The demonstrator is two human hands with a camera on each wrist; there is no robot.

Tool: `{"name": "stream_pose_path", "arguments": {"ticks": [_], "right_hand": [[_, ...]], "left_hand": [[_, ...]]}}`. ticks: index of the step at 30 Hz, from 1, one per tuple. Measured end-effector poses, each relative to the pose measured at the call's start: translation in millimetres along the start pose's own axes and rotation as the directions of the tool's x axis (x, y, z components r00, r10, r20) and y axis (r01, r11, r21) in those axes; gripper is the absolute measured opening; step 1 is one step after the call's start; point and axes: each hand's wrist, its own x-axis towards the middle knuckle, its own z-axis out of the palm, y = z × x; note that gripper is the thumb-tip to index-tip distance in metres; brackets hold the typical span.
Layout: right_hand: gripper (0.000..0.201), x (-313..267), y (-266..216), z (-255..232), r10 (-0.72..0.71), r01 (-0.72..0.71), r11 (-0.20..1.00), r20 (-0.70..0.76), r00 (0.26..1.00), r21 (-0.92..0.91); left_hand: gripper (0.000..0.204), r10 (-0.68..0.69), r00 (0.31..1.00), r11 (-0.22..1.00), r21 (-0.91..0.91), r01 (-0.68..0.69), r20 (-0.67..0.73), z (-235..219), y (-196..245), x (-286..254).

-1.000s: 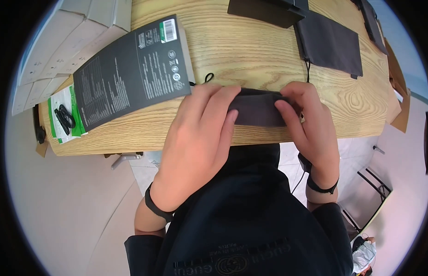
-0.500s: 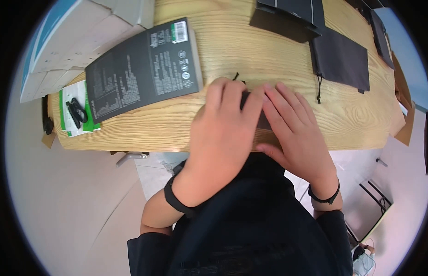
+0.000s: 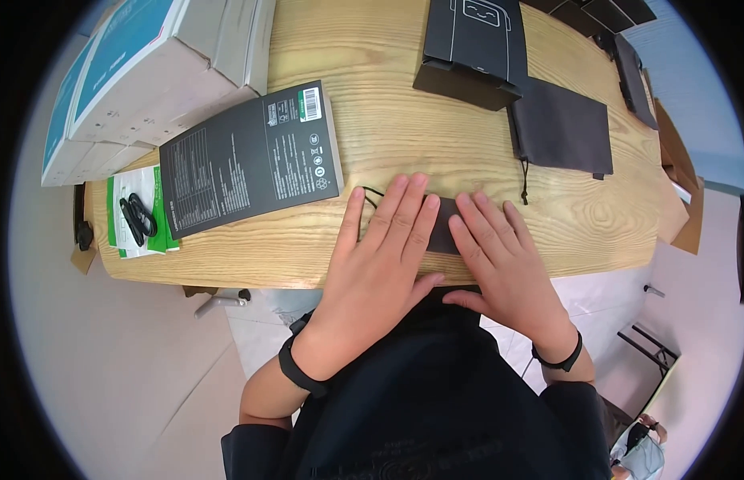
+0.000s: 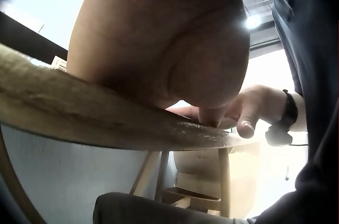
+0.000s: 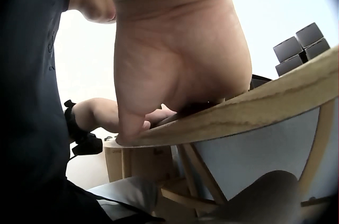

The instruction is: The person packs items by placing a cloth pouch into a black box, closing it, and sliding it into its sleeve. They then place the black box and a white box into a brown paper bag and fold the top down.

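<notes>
A dark grey drawstring pouch (image 3: 444, 230) lies flat near the front edge of the wooden table (image 3: 372, 136). Both hands rest on it, palms down and fingers straight. My left hand (image 3: 380, 260) covers its left part, where a loop of black cord (image 3: 373, 192) sticks out past the fingers. Over the right part spreads my right hand (image 3: 510, 272), thumb pointing inward. Only a strip of the pouch shows between the hands. In the wrist views, the left palm (image 4: 164, 38) and the right palm (image 5: 180, 60) are low at the table edge.
To the left lie a dark printed box (image 3: 252, 156), white-and-blue cartons (image 3: 156, 88) and a coiled black cable (image 3: 138, 218) on a green-white packet (image 3: 166, 240). A black box (image 3: 472, 60) and a second grey pouch (image 3: 562, 128) are at the back right.
A second ago the fingers held the pouch up at its ends. The hands then came together over it, and now they lie flattened on it, slightly spread apart. The head view has shifted.
</notes>
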Motion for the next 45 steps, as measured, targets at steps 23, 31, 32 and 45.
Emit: {"name": "stream_pose_path", "arguments": {"ticks": [23, 31, 32, 45], "right_hand": [[0.078, 86.8, 61.9, -83.1, -0.065, -0.005, 0.989, -0.458, 0.886, -0.15], [0.072, 108.2, 74.7, -79.8, -0.141, 0.023, 0.958, -0.402, 0.904, -0.284], [0.072, 107.3, 75.4, -81.9, -0.147, 0.03, 0.959, -0.404, 0.903, -0.282], [0.047, 108.0, 75.7, -115.5, -0.224, 0.213, 0.974, -0.453, 0.863, -0.076]], "left_hand": [[0.065, 0.086, 0.992, 0.955, 0.291, -0.056, -0.09, 13.4, 12.1, -24.7], [0.039, 0.219, 0.968, 0.962, 0.191, -0.193, -0.123, 5.5, -3.8, -33.9], [0.039, 0.213, 0.969, 0.963, 0.196, -0.187, -0.123, 0.9, -5.2, -35.6], [0.039, -0.049, 0.999, 0.972, -0.229, 0.049, 0.006, -91.3, 0.7, -27.8]]}}
